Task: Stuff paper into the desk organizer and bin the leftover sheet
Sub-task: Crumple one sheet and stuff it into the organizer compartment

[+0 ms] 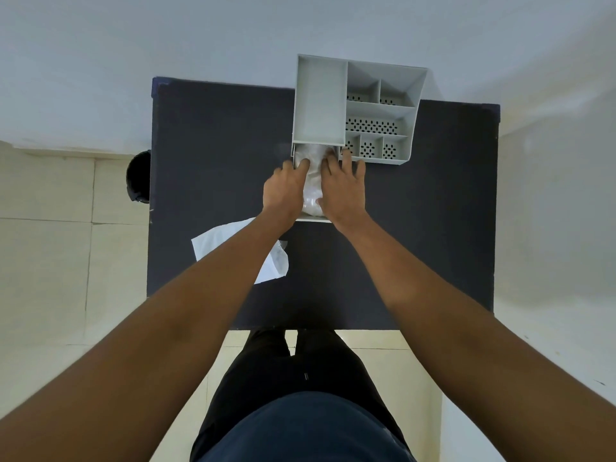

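Observation:
A grey desk organizer (320,101) with several compartments stands at the far edge of the dark table (216,145). Its lower drawer (313,220) is pulled out toward me and holds crumpled white paper (313,188). My left hand (283,191) and my right hand (343,188) press down on that paper from either side, fingers spread, fingertips at the drawer's mouth. A flat white sheet (216,241) lies on the table to the left, partly hidden under my left forearm.
A black bin (138,176) stands on the tiled floor just off the table's left edge. The wall runs behind the organizer. My legs stand at the table's near edge.

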